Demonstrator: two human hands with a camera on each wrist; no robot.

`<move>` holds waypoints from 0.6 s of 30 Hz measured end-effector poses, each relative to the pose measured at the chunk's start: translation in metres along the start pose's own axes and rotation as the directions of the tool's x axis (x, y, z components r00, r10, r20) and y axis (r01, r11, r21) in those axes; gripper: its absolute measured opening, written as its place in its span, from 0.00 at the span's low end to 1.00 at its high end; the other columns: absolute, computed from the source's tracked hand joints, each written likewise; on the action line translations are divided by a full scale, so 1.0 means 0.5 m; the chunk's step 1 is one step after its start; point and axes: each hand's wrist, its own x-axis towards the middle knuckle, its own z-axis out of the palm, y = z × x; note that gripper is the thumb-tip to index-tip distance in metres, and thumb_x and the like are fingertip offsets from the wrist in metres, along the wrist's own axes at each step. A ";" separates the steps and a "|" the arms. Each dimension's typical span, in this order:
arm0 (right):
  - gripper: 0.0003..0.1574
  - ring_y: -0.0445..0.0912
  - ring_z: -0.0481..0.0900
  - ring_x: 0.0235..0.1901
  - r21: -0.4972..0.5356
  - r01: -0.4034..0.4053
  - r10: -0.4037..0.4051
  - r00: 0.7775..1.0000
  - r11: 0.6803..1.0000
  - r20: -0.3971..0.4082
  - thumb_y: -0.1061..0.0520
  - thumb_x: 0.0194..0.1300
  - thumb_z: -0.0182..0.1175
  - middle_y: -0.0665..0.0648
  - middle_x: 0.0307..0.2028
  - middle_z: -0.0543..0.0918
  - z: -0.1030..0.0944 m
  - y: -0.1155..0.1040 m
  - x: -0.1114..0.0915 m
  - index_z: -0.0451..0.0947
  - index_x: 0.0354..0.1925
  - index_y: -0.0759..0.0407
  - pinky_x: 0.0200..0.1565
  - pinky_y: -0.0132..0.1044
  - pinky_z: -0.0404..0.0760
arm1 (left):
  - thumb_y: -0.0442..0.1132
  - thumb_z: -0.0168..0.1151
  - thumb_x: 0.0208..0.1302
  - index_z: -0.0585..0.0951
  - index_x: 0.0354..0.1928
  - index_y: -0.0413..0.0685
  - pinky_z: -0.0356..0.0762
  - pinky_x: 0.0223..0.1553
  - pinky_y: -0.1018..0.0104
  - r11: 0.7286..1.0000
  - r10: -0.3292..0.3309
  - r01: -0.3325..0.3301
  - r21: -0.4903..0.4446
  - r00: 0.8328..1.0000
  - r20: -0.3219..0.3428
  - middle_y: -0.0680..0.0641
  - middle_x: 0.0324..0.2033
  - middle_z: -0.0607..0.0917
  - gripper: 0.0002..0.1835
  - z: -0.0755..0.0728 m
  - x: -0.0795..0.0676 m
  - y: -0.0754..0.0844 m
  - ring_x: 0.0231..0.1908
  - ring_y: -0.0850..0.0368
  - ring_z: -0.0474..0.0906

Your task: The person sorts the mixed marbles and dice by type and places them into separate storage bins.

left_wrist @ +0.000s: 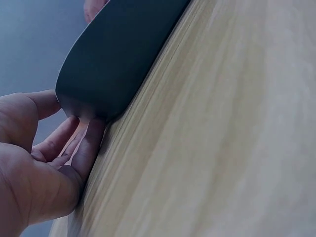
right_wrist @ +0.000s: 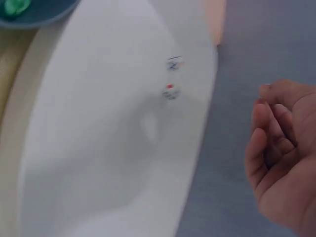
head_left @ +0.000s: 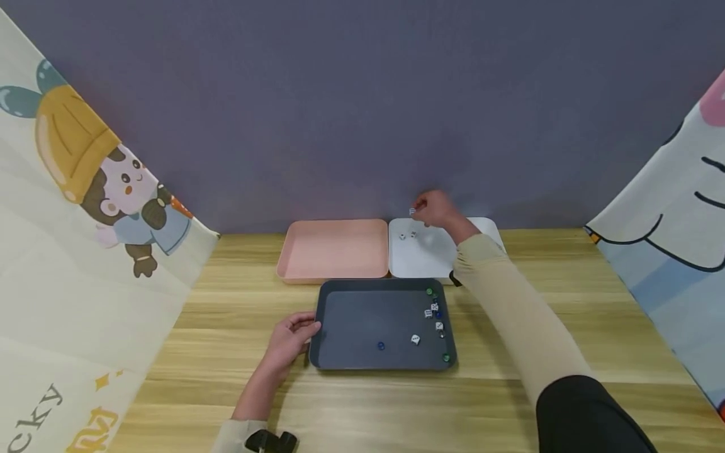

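Observation:
My left hand (head_left: 290,340) grips the left edge of a dark grey tray (head_left: 362,365), thumb at the rim. In the left wrist view, the fingers (left_wrist: 89,145) of that hand reach against the tray's outer wall (left_wrist: 103,69). Over the back of a white tray (head_left: 408,264), my right hand (head_left: 435,209) pinches a white die (head_left: 412,212) at its fingertips. Only a sliver of that die shows in the right wrist view. Two dice, one a die with a red dot (right_wrist: 171,92), lie in the white tray below the hand.
Inside the dark tray are several white dice, one a die (head_left: 416,340) near the front, plus a blue marble (head_left: 381,346) and a green marble (head_left: 446,357). A pink tray (head_left: 333,251) stands left of the white one. Behind both trays rises a grey-blue wall (head_left: 340,126).

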 end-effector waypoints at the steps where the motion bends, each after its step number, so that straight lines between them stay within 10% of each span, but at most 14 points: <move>1: 0.18 0.51 0.81 0.29 -0.013 -0.030 0.030 1.000 0.999 0.001 0.59 0.64 0.61 0.64 0.44 0.81 0.001 0.008 0.001 0.78 0.51 0.67 0.37 0.45 0.79 | 0.35 0.67 0.63 0.78 0.55 0.36 0.79 0.36 0.63 1.000 -0.003 0.003 0.000 1.000 -0.002 0.43 0.43 0.80 0.20 0.002 0.000 0.000 0.40 0.54 0.79; 18: 0.19 0.48 0.82 0.29 -0.033 -0.257 0.258 0.965 0.966 0.050 0.58 0.64 0.60 0.62 0.46 0.80 0.034 0.104 0.018 0.78 0.51 0.65 0.32 0.39 0.80 | 0.36 0.66 0.63 0.78 0.55 0.36 0.79 0.37 0.62 1.000 0.010 -0.010 0.008 1.000 -0.019 0.43 0.43 0.80 0.20 0.006 -0.006 0.000 0.41 0.53 0.78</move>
